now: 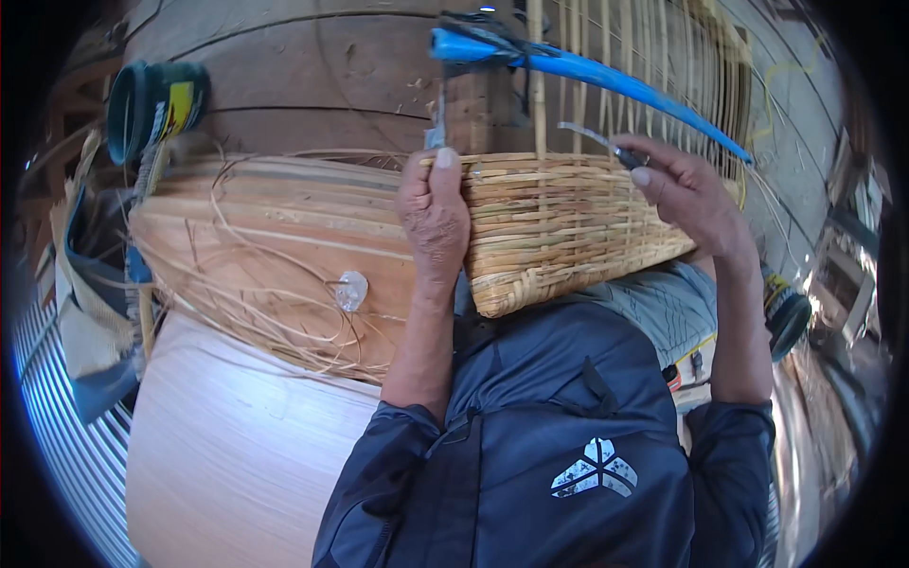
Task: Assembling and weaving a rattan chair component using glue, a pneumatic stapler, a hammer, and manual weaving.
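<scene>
Head view: woven-cane basket [568, 213] between both hands, long axis crosswise, stakes [539, 104] pointing away; left hand [437, 204] clasps its left edge, right hand [688, 189] grips a hooked metal tool [620, 151] near the basket's far edge.

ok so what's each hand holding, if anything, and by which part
Left hand: the woven basketwork, by its left edge near the top. Right hand: a curved-tipped tool, by its dark handle.

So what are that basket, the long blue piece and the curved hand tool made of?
Basket: likely bamboo or cane, unpainted, from its tan woven strands. Long blue piece: probably plastic, being smooth and evenly coloured. Curved tool: silvery shine suggests bare metal tip; dark handle too small to judge.
</scene>
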{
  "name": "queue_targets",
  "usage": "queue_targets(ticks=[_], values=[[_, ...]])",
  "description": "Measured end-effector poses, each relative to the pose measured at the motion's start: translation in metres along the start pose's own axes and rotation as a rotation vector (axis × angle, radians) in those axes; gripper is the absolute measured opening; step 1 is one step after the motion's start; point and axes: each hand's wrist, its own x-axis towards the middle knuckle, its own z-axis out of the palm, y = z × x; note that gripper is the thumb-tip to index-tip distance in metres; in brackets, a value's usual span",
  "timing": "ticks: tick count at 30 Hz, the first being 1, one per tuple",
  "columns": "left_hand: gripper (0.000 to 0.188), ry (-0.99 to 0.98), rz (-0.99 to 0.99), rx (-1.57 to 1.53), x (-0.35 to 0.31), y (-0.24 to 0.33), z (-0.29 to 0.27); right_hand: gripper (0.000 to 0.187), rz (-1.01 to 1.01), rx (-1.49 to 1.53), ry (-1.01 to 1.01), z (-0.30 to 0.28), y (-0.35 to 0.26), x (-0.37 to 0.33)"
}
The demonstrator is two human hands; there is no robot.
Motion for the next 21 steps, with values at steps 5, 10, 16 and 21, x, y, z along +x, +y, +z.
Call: queue_targets(ticks=[5,10,16,21], values=[[0.010,0.062,-0.128,0.088,-0.002,-0.004,0.024,0.033,-0.113,0.296,0.613,-0.060,0.090,-0.029],[0.027,0.033,-0.013,0.487,-0.015,-0.012,0.044,0.028,0.032,0.188,1.209,-0.141,0.263,-0.138],[0.051,-0.149,-0.001,0.613,-0.057,-0.004,0.095,0.035,0.699,0.038,1.584,-0.101,0.465,-0.330],[0.064,-0.150,-0.151,0.625,-0.075,0.010,0.120,0.039,0.826,-0.076,1.568,-0.020,0.544,-0.362]])
